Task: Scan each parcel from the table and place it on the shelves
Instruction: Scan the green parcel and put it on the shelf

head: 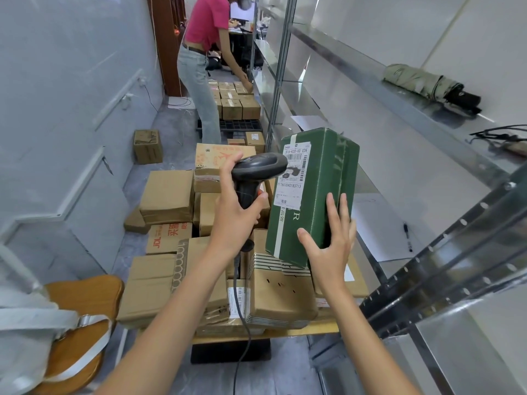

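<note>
My right hand (pixel 330 240) grips the lower end of a green parcel (pixel 322 178) and holds it upright above the table, its white shipping label turned to the left. My left hand (pixel 236 212) is wrapped round the handle of a black barcode scanner (pixel 258 166), whose head points at the label from close by. The scanner's cable hangs down past the table's front edge (pixel 271 333). Several brown cardboard parcels (pixel 166 195) are heaped on the table under both hands. The metal shelves (pixel 413 129) run along the right.
A folded umbrella (pixel 427 85) lies on an upper shelf, a pen (pixel 407 236) and paper on the lower one. A person in a pink top (pixel 205 21) bends over stacked boxes at the back. A wooden chair (pixel 85 309) stands at the lower left.
</note>
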The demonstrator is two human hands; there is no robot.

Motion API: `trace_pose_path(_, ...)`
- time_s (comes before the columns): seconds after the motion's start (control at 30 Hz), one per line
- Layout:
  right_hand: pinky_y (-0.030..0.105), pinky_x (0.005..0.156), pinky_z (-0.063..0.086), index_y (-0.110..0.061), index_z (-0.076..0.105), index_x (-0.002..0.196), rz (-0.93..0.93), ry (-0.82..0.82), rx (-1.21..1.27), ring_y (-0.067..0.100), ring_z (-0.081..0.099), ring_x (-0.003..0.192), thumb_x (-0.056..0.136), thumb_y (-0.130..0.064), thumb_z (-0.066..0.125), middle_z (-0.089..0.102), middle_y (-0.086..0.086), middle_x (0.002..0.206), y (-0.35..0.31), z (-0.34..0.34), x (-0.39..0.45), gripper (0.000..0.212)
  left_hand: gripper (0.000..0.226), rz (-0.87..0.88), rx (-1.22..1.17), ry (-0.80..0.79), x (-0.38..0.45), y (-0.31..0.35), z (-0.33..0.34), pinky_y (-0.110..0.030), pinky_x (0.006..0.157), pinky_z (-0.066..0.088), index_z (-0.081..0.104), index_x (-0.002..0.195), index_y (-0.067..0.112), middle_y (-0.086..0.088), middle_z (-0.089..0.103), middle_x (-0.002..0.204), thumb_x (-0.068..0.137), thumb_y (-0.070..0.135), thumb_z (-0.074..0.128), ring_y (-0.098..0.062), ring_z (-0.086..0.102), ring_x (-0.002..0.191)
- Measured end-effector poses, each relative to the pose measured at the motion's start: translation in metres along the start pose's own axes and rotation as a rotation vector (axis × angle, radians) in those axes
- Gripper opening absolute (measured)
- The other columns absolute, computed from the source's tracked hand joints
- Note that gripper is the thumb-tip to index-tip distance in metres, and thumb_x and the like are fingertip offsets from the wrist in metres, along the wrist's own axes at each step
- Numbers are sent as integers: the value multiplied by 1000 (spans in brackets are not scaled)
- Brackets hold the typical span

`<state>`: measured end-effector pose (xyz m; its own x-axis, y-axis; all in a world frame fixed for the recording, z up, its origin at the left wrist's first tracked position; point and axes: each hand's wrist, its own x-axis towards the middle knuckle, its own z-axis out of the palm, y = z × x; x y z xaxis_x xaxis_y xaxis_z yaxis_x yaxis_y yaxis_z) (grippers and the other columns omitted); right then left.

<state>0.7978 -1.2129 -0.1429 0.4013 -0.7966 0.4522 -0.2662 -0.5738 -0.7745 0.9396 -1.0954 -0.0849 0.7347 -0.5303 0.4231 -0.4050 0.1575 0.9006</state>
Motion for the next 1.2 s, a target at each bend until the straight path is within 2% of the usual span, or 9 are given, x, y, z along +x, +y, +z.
trace_pose_path(0.23,66,117,21,-62,24,146,50,1,66,25,17,151,74,-53,61,15,-26,163,-4,0,-3,81,77,-48,-42,-12,-5,-3,-7,-28,66,56,28,138,49,-13,55,134,93,3,69,-23,62,82)
trace_pose_path(0.33,63,118,20,-64,24,145,84,-1,91,21,15,152,74,-54,60,15,-27,163,-6,-1,-4,80,76,-59,-17,-22,-6,-2,-7,-46,82,60,28,135,51,-6,58,134,92,4,71,-24,63,86)
trace_pose_path(0.43,62,119,20,-62,24,146,119,-2,105,19,15,152,73,-56,60,15,-26,163,-9,-6,-7,81,77,-51,-24,-43,-7,0,-2,-49,82,60,29,137,51,30,56,127,92,3,70,-18,64,85)
trace_pose_path(0.57,54,121,20,-53,29,150,141,22,124,15,18,150,72,-55,60,17,-25,163,-12,-19,-10,84,84,-81,-60,-65,-7,2,7,-42,79,59,29,129,67,5,62,125,92,4,71,-19,63,83)
trace_pose_path(0.67,51,122,19,-54,29,148,155,14,115,15,18,150,71,-55,61,17,-26,163,-12,-35,-14,84,82,-55,-84,-104,-13,4,14,-24,63,55,30,128,67,23,65,104,93,4,70,-8,63,69)
trace_pose_path(0.77,41,120,20,-61,27,142,145,29,120,0,21,144,70,-56,60,17,-30,160,-10,-56,-24,80,83,-40,-105,-152,-21,12,22,-19,57,52,31,124,70,10,65,104,94,2,68,-8,62,65)
trace_pose_path(0.9,29,113,18,-68,29,140,170,98,136,-19,16,138,69,-55,63,17,-39,156,-6,-93,-48,80,82,-11,-108,-225,-35,29,43,-26,59,54,29,129,61,-1,65,101,94,-2,66,-8,61,63)
trace_pose_path(1.07,35,118,22,-62,35,143,238,217,159,-8,21,144,68,-51,65,23,-34,158,-4,-149,-94,82,75,-11,-150,-358,-68,54,72,-36,73,56,30,137,46,-10,63,117,93,-3,67,-20,62,79)
trace_pose_path(1.2,39,121,24,-55,39,144,272,301,233,-7,22,146,68,-49,68,25,-31,158,-6,-182,-135,82,75,17,-163,-411,-101,71,88,-34,64,62,30,141,39,30,62,105,93,-4,67,-9,65,74)
